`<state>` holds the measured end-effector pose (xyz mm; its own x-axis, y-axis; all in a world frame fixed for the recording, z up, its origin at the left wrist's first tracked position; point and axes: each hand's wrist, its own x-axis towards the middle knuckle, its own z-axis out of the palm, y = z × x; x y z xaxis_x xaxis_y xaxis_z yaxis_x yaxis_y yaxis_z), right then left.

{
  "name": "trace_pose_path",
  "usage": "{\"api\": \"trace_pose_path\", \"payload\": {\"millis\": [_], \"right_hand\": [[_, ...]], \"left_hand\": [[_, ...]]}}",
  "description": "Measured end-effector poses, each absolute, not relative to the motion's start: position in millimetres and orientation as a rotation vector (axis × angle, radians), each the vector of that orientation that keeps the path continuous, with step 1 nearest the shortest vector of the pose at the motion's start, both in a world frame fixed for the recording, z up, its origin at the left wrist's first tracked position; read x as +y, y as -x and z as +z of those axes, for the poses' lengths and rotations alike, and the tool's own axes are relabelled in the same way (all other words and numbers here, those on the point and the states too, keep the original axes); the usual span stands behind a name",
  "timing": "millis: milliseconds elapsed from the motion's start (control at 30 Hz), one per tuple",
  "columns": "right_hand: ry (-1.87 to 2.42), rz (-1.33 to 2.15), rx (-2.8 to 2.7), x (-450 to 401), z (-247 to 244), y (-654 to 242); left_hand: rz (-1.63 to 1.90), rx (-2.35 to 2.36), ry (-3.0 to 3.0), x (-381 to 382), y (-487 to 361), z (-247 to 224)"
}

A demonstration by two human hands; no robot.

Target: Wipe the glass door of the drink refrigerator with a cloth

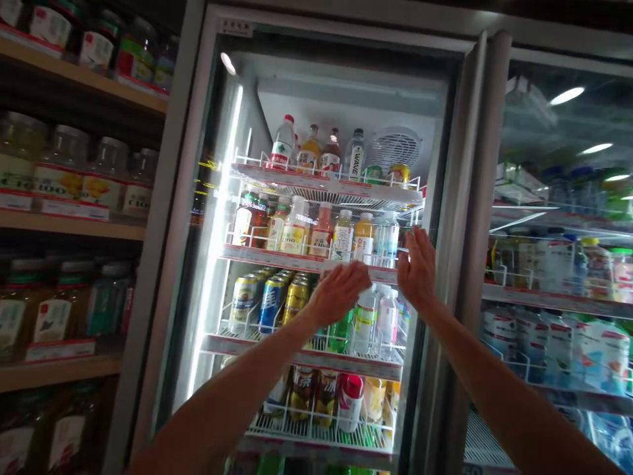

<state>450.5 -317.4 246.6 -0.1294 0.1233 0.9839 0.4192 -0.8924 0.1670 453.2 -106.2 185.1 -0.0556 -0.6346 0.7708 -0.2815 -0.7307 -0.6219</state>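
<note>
My left hand (343, 288) is raised in front of the lit drinks fridge (346, 86), fingers stretched out to the right and palm turned away from me. No object shows in it. To its right, my right hand (418, 267) is held up flat near the right side of the glass, fingers pointing upward, also with nothing visible in it. Whether either palm touches the glass cannot be told. Behind the hands are wire shelves with bottles, among them a bottle with a pale label (342, 236), and several cans (271, 302).
Wooden shelves (74, 224) with rows of juice bottles (59, 161) stand at the left. A metal door frame (477, 185) runs up the right side, beside a second glass-fronted fridge (568, 290) full of drinks. Ceiling lights reflect in the glass.
</note>
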Motion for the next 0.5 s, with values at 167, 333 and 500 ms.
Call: {"api": "trace_pose_path", "payload": {"millis": [167,333,500], "right_hand": [[2.013,-2.145,-0.524,-303,239,-463],[2.048,-2.165,-0.374,-295,231,-468],[2.057,-2.170,-0.378,-276,221,-463]], "left_hand": [[-1.751,1.149,1.821,-74,-453,158],[-2.092,0.753,2.024,-39,-454,165],[-1.943,0.959,1.895,-17,-450,154]]}}
